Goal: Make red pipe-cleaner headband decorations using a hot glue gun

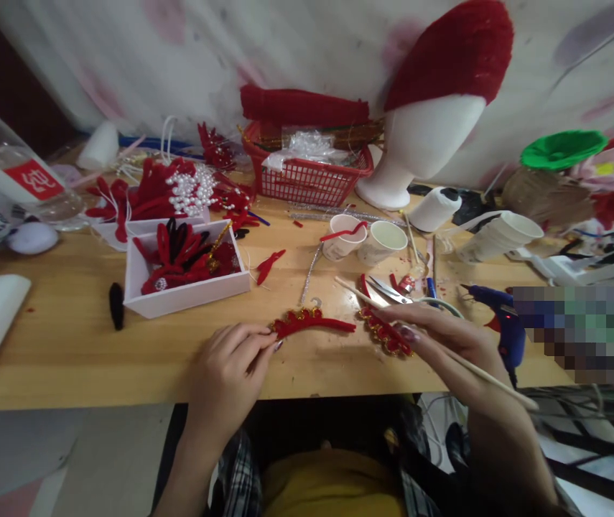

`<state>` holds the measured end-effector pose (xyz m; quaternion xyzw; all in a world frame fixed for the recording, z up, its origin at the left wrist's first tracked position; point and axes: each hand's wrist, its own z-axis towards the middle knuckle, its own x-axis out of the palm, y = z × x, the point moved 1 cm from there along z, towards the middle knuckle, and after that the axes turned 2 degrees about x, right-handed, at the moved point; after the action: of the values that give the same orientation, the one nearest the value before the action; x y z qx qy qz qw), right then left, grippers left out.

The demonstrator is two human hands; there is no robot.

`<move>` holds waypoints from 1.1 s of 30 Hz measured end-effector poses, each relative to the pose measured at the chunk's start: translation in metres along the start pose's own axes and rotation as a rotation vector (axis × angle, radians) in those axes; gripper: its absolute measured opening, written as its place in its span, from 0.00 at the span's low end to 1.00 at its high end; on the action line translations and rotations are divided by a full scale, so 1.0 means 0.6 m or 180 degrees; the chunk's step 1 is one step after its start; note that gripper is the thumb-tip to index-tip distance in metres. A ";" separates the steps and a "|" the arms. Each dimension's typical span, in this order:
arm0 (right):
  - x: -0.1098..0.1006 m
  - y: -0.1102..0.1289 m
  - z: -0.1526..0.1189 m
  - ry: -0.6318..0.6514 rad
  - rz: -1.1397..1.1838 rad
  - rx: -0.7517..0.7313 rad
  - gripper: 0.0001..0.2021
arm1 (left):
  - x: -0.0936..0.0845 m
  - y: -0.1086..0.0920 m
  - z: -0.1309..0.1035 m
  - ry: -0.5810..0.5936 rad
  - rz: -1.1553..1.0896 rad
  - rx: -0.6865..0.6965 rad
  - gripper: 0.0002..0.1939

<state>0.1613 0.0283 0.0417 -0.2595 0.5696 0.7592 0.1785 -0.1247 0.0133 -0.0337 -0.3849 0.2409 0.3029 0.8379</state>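
My left hand (239, 366) is closed, its thumb and fingertips pinching the left end of a curved red fuzzy strip (333, 325) edged with gold-trimmed scallops. My right hand (447, 345) is closed around a thin pale wooden stick (479, 370), whose tip points up and left over the table. Under the right fingertips is a second red piece with gold scallops (385, 334); whether the fingers grip it or only touch it, I cannot tell. Just beyond that hand lie open scissors (390, 291).
A white box of red and black fuzzy pieces (193, 298) stands left of centre. Two paper cups (382, 244), a red basket (312, 183) and a foam head with a red cap (419, 140) stand behind. On the right is a blue glue gun (505, 323).
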 end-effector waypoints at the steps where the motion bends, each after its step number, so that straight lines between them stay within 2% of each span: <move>1: 0.003 0.002 0.012 0.0054 -0.0257 -0.0107 0.11 | 0.001 0.001 -0.001 -0.0023 -0.0005 0.0000 0.04; 6: 0.023 0.014 0.070 0.0192 -0.1192 -0.0891 0.11 | 0.003 0.003 0.000 -0.0107 0.0007 0.0049 0.06; 11: 0.040 0.022 0.112 0.0565 -0.1022 -0.1507 0.11 | 0.003 0.001 0.003 -0.0164 0.0053 0.0102 0.07; 14: 0.053 0.014 0.139 0.0836 -0.1321 -0.1796 0.16 | 0.002 0.001 0.004 -0.0199 0.0069 0.0155 0.07; 18: 0.059 -0.009 0.151 0.0652 -0.2088 -0.1555 0.32 | 0.003 0.002 0.004 -0.0136 0.0064 0.0138 0.06; 19: 0.057 -0.012 0.146 0.0540 -0.2139 -0.1449 0.32 | 0.003 0.002 0.004 -0.0130 0.0067 0.0129 0.06; 22: 0.045 -0.012 0.113 0.0195 -0.1944 -0.1234 0.16 | 0.003 0.004 0.003 -0.0110 0.0034 0.0065 0.05; 24: 0.038 -0.007 0.086 0.0072 -0.1657 -0.1234 0.10 | 0.001 0.007 0.001 -0.0053 -0.0083 -0.0031 0.06; 26: 0.038 -0.005 0.062 0.0140 -0.1384 -0.1351 0.09 | -0.004 0.010 -0.001 0.0034 -0.0229 -0.0144 0.06; 29: 0.048 -0.009 0.042 0.0399 -0.1205 -0.1409 0.11 | -0.018 0.016 -0.003 0.0080 -0.0312 -0.0202 0.05; 33: 0.067 -0.015 0.041 0.0274 -0.1295 -0.0903 0.11 | -0.034 0.021 -0.004 0.0025 -0.0339 -0.0244 0.05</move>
<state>0.1292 0.0534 0.0162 -0.4234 0.4004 0.7682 0.2650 -0.1485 0.0112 -0.0286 -0.4302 0.2116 0.2654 0.8365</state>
